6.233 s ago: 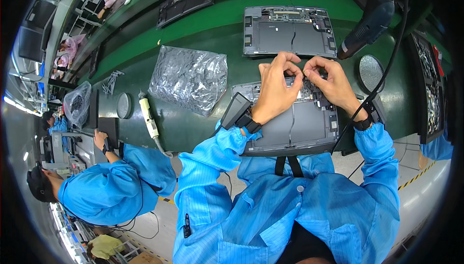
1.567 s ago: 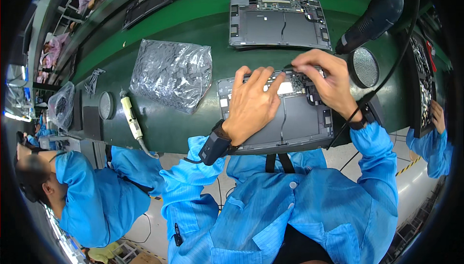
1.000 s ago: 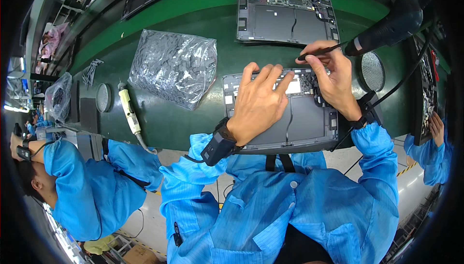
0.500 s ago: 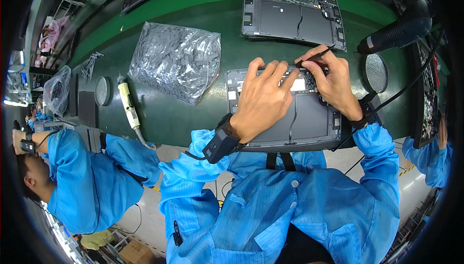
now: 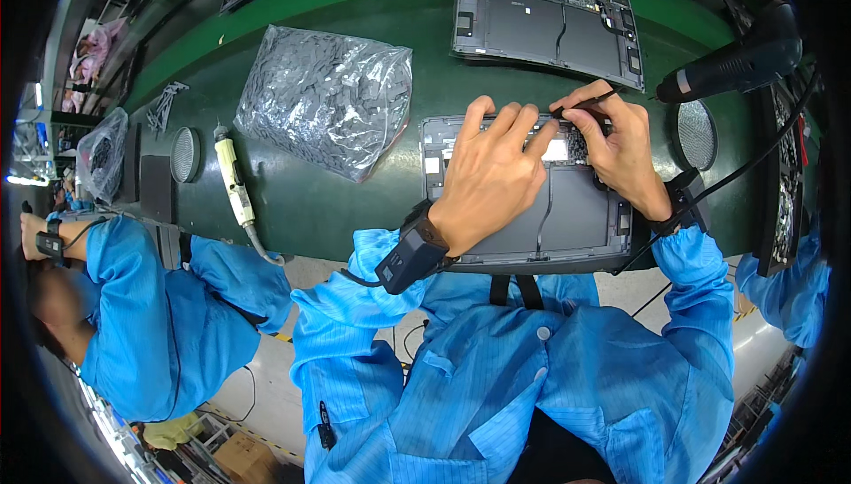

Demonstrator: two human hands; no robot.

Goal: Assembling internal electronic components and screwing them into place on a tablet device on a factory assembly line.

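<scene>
An opened dark grey laptop or tablet housing [image 5: 581, 209] lies in front of me, its battery panels, cable and circuit board exposed. Across its left half rests my left hand [image 5: 496, 169], palm down with fingers apart and the fingertips near the far edge. My right hand [image 5: 618, 143] pinches a thin black hand tool [image 5: 596, 100] at that far edge, close to the left fingertips. The tool's working tip is mostly hidden by the fingers. Beyond my hands lies a second opened housing [image 5: 523, 27] of the same kind.
A clear bag of dark grey strips [image 5: 328, 98] lies left of the housing. Farther left are a cream electric screwdriver [image 5: 233, 178] and a round mesh dish [image 5: 184, 155]. On the right are another mesh dish [image 5: 696, 136], a black power tool [image 5: 736, 58] and a cable. A co-worker [image 5: 151, 307] sits at left.
The view has shifted slightly, so the bench items sit a little differently in the picture. Both hands keep nearly the same places on the housing, and the right still holds the tool.
</scene>
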